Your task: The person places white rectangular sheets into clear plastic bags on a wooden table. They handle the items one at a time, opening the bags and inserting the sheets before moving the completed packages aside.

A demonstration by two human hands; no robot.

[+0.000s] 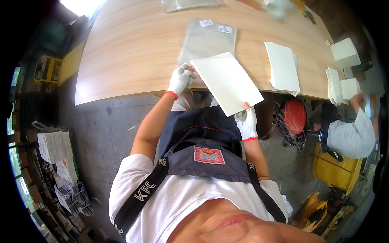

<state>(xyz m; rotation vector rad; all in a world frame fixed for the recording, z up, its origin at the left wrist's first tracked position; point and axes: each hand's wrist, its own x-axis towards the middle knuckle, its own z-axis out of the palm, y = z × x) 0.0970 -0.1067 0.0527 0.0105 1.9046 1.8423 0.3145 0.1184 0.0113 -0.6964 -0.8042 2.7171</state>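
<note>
My right hand (246,122), in a white glove with bare fingertips and a red cuff, grips the near corner of a white sheet of paper or card (227,83). The sheet is tilted, its far end over a pile of clear plastic sleeves (207,42) with two small white labels at the far end. At the near left corner of these sleeves, my left hand (181,79), gloved alike, has its fingers bent together on the sleeve edge. The white sheet covers part of the pile.
On the wooden table (129,52), a fanned stack of white sheets (282,68) lies to the right. More clear sleeves (190,4) lie at the far side. White stacks (345,52) stand off the right edge. A red stool (294,117) and another person in grey (352,135) are at right.
</note>
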